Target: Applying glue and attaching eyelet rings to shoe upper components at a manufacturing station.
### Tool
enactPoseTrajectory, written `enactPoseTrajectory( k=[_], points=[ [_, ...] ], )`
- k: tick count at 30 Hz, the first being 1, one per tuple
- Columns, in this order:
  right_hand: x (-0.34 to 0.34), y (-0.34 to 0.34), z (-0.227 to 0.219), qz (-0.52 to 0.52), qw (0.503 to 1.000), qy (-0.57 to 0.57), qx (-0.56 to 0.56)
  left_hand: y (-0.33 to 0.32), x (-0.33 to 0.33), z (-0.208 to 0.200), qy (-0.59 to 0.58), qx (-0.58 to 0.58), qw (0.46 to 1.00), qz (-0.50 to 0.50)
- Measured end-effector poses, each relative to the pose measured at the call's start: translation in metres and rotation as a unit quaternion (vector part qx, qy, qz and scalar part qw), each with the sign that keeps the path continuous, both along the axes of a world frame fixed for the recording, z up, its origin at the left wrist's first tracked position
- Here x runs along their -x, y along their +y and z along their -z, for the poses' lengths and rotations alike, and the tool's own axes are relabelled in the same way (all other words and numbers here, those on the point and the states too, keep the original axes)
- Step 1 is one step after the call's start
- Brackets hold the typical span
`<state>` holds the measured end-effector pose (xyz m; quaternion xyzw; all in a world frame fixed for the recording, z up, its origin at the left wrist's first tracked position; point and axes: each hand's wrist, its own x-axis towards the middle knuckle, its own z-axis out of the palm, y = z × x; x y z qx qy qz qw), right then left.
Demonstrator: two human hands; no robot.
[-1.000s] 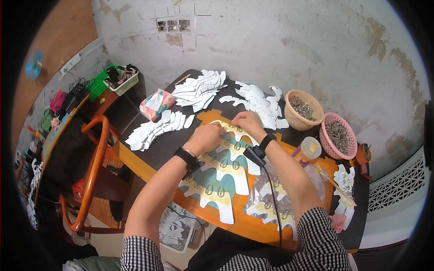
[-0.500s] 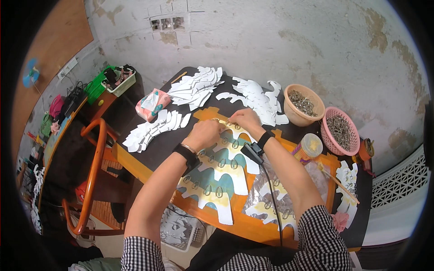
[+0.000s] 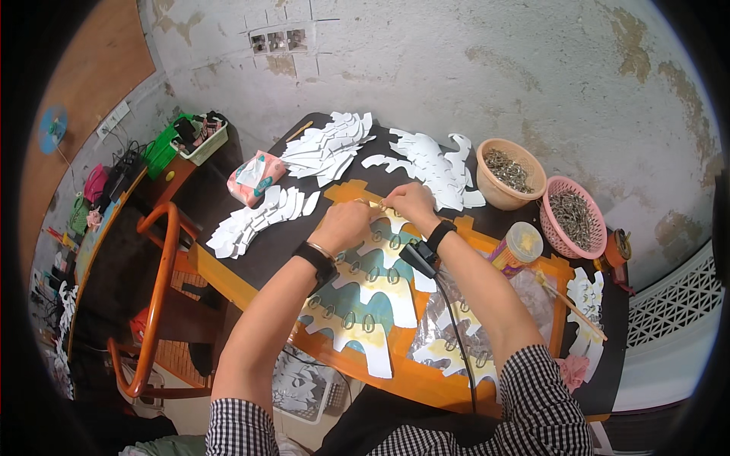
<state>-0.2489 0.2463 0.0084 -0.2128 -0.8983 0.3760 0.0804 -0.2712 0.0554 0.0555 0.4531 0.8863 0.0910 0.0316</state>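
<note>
My left hand (image 3: 346, 226) and my right hand (image 3: 411, 204) meet at the far end of several overlapping white cut-out pieces (image 3: 378, 356). Yellowish paste covers their upper parts, and metal rings (image 3: 368, 323) sit along them in rows. The right fingers pinch the upper edge of the farthest cut-out piece (image 3: 393, 221). Close beside them, the left fingers are curled in at the same edge, with their tips mostly hidden. Any ring between the fingertips is too small to make out. Orange board and teal patches show beneath the pieces.
Stacks of plain white cut-outs (image 3: 327, 150) lie behind, beside a tissue pack (image 3: 255, 178). To the right stand a beige basket (image 3: 511, 199) and a pink basket (image 3: 578, 247) of metal parts, a paste tub (image 3: 523, 243) and a brush (image 3: 578, 311). A cable (image 3: 460, 334) crosses the pieces.
Both hands stay at the farthest piece. The right hand has shifted slightly left, its fingertips now closer to the left hand's. The other pieces lie as before.
</note>
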Motion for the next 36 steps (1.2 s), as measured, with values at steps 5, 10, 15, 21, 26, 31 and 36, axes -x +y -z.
enactPoseTrajectory(
  k=[5, 10, 15, 21, 26, 31, 36],
  points=[
    [0.000, -0.005, 0.000, 0.001, 1.000, -0.001, 0.002, 0.000, 0.006, 0.012, 0.018, -0.008, 1.000, 0.014],
    [0.000, 0.000, 0.003, -0.005, 1.000, 0.009, -0.012, 0.002, 0.006, 0.013, 0.015, -0.013, 1.000, 0.017],
    [0.001, -0.002, 0.004, -0.018, 0.998, 0.046, -0.033, 0.004, 0.011, 0.016, 0.018, -0.035, 0.999, 0.025],
    [-0.001, -0.003, 0.004, -0.029, 0.997, 0.056, -0.051, 0.006, 0.008, 0.008, -0.020, -0.023, 1.000, 0.006],
    [0.004, -0.003, 0.003, -0.037, 0.997, 0.048, -0.053, 0.002, 0.018, 0.011, -0.053, -0.035, 0.998, 0.003],
    [0.004, 0.002, -0.004, -0.031, 0.988, 0.121, 0.094, -0.003, 0.028, -0.004, -0.483, -0.287, 0.818, -0.122],
    [-0.016, -0.033, -0.057, -0.149, 0.957, 0.172, 0.178, -0.020, 0.024, -0.015, -0.589, -0.399, 0.689, -0.139]
  ],
)
